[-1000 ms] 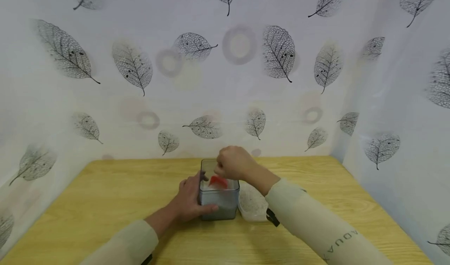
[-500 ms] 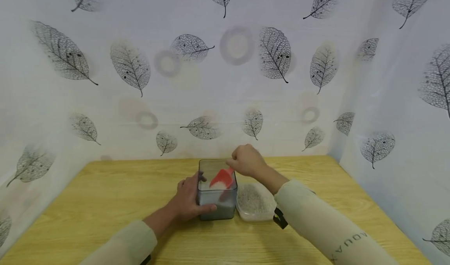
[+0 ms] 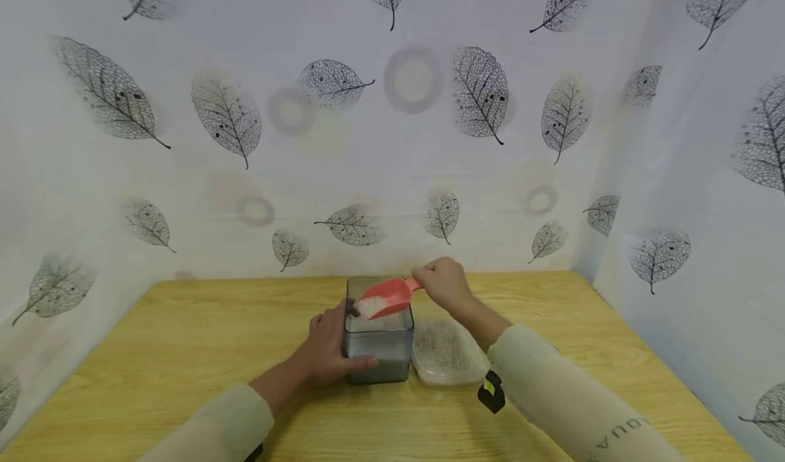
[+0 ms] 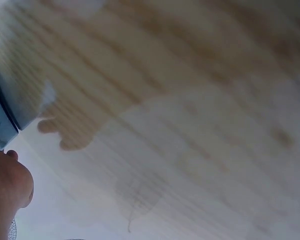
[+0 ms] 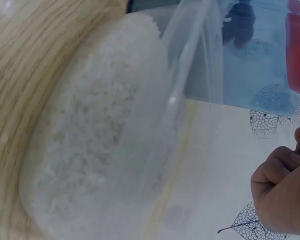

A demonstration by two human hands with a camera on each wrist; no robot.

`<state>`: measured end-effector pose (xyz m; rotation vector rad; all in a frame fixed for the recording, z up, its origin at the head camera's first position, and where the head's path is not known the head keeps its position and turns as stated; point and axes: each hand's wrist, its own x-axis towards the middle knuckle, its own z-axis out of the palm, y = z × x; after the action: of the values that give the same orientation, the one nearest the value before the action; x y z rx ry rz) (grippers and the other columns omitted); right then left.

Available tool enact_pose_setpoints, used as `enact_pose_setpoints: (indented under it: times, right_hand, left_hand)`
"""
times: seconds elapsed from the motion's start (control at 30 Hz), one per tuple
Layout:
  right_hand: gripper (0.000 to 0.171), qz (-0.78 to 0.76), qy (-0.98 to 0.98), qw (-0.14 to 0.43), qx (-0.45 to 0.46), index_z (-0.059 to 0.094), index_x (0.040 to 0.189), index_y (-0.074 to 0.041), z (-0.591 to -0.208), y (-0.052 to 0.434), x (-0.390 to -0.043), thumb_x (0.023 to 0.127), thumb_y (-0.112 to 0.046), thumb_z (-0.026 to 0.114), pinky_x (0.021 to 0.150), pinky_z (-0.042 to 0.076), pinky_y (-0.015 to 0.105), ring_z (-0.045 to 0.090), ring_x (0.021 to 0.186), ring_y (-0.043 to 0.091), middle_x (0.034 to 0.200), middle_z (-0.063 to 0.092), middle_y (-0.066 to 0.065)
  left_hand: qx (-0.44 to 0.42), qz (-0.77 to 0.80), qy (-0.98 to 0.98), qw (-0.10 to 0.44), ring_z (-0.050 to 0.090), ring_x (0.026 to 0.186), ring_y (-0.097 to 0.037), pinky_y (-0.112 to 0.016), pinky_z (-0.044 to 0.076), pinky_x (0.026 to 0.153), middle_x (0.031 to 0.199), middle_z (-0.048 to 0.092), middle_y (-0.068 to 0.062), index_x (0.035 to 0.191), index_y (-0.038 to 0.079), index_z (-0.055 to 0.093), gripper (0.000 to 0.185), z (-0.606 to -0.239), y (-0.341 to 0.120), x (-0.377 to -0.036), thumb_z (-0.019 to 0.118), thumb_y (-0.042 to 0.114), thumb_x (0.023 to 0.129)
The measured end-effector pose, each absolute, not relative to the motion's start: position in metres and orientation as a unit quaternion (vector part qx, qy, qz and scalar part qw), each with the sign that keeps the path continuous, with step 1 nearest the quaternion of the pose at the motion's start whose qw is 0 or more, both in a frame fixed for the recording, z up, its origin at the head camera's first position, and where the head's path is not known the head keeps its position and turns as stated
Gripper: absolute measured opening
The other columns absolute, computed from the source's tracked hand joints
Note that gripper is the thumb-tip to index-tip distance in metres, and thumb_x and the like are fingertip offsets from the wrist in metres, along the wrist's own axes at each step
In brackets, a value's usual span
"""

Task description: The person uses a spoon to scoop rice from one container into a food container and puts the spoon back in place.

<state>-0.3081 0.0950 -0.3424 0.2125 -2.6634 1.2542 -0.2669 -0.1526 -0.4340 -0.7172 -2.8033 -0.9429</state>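
Scoop: a red plastic scoop (image 3: 386, 296) carrying a small heap of white grains, held over the open top of the grey tub (image 3: 378, 348), bowl low and to the left, handle rising up and to the right.
Long axis: runs from the tub's mouth up toward the right hand (image 3: 443, 283), so the bowl end points away from that hand and across the tub.
Right hand: fingers curled round the scoop's handle, in a firm grip; it is above and just right of the tub's far right corner. In the right wrist view only the knuckles (image 5: 282, 192) show at the frame edge.
Left hand: the left hand (image 3: 328, 348) is wrapped on the tub's left side, thumb across the near face, fingers round the far side, steadying it on the bench (image 3: 184, 353).
Nearer hand: the left one touches the tub; the right one reaches it only through the scoop.
Grey tub: square, upright, part-filled with white grains, standing at the middle of the bench.
Clear tray: a shallow clear tray (image 3: 448, 353) of the same white grains, just beside the tub on its right, below the right forearm.
Left wrist view: blurred; only a corner of the tub (image 4: 2, 125) and bench grain can be made out.
Backdrop: white sheet printed with grey leaves (image 3: 481, 90).
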Motion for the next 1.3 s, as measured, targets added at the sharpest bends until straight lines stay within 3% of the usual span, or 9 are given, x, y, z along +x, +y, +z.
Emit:
enact_pose_setpoints:
  times: [0.13, 0.57, 0.8, 0.97, 1.1, 1.2, 1.3]
  right_hand:
    - [0.037, 0.472, -0.876, 0.089, 0.045, 0.052, 0.046, -0.016, -0.332, 0.103, -0.306, 0.083, -0.019, 0.057, 0.045, 0.026, 0.026, 0.031, 0.043, 0.011, 0.042, 0.036, -0.008]
    - [0.039, 0.445, -0.892, 0.080, 0.003, 0.044, 0.048, -0.018, -0.316, 0.179, -0.294, 0.085, -0.019, 0.054, 0.046, 0.034, 0.027, 0.039, 0.044, 0.012, 0.044, 0.040, -0.007]
    - [0.041, 0.374, -0.917, 0.108, 0.090, 0.037, 0.050, -0.017, -0.338, 0.211, -0.286, 0.086, -0.012, 0.055, 0.049, 0.026, 0.027, 0.021, 0.046, 0.009, 0.045, 0.027, -0.010]
    - [0.040, 0.299, -0.910, 0.195, 0.211, 0.033, 0.050, -0.017, -0.352, 0.218, -0.284, 0.079, -0.002, 0.057, 0.053, 0.028, 0.024, 0.018, 0.050, 0.002, 0.052, 0.025, -0.012]
    - [0.040, 0.200, -0.852, 0.299, 0.381, 0.032, 0.051, -0.019, -0.346, 0.217, -0.284, 0.073, 0.001, 0.059, 0.052, 0.026, 0.018, 0.017, 0.057, -0.003, 0.061, 0.024, -0.013]
    - [0.038, 0.106, -0.775, 0.376, 0.497, 0.034, 0.052, -0.021, -0.331, 0.211, -0.285, 0.078, -0.005, 0.056, 0.048, 0.023, 0.017, 0.018, 0.059, 0.000, 0.064, 0.026, -0.008]
    - [0.037, 0.042, -0.705, 0.443, 0.552, 0.035, 0.052, -0.021, -0.312, 0.202, -0.285, 0.086, -0.009, 0.047, 0.047, 0.022, 0.020, 0.019, 0.058, 0.005, 0.065, 0.027, -0.004]
  left_hand:
    - [-0.235, -0.309, -0.920, 0.048, 0.047, 0.122, -0.028, -0.055, 0.025, 0.104, 0.130, 0.052, -0.007, 0.139, 0.015, 0.034, 0.093, -0.434, -0.153, -0.267, 0.073, 0.067, 0.074]
    - [-0.232, -0.311, -0.920, 0.053, 0.046, 0.122, -0.029, -0.053, 0.021, 0.108, 0.135, 0.050, -0.008, 0.149, 0.010, 0.027, 0.104, -0.437, -0.155, -0.267, 0.073, 0.065, 0.074]
    - [-0.237, -0.316, -0.917, 0.060, 0.047, 0.120, -0.029, -0.055, 0.022, 0.107, 0.133, 0.051, -0.008, 0.147, 0.009, 0.030, 0.103, -0.438, -0.158, -0.267, 0.074, 0.065, 0.073]
    - [-0.242, -0.321, -0.914, 0.059, 0.047, 0.120, -0.028, -0.052, 0.021, 0.106, 0.133, 0.051, -0.007, 0.146, 0.011, 0.030, 0.101, -0.441, -0.157, -0.268, 0.074, 0.065, 0.073]
    - [-0.241, -0.317, -0.916, 0.054, 0.046, 0.121, -0.029, -0.053, 0.020, 0.107, 0.135, 0.050, -0.007, 0.147, 0.012, 0.029, 0.101, -0.442, -0.156, -0.269, 0.073, 0.066, 0.074]
    - [-0.240, -0.315, -0.916, 0.056, 0.047, 0.121, -0.029, -0.053, 0.022, 0.107, 0.133, 0.051, -0.007, 0.144, 0.014, 0.031, 0.098, -0.441, -0.155, -0.269, 0.073, 0.066, 0.073]
    - [-0.242, -0.315, -0.916, 0.060, 0.047, 0.121, -0.028, -0.053, 0.022, 0.107, 0.133, 0.051, -0.007, 0.144, 0.014, 0.030, 0.098, -0.440, -0.154, -0.270, 0.073, 0.066, 0.074]
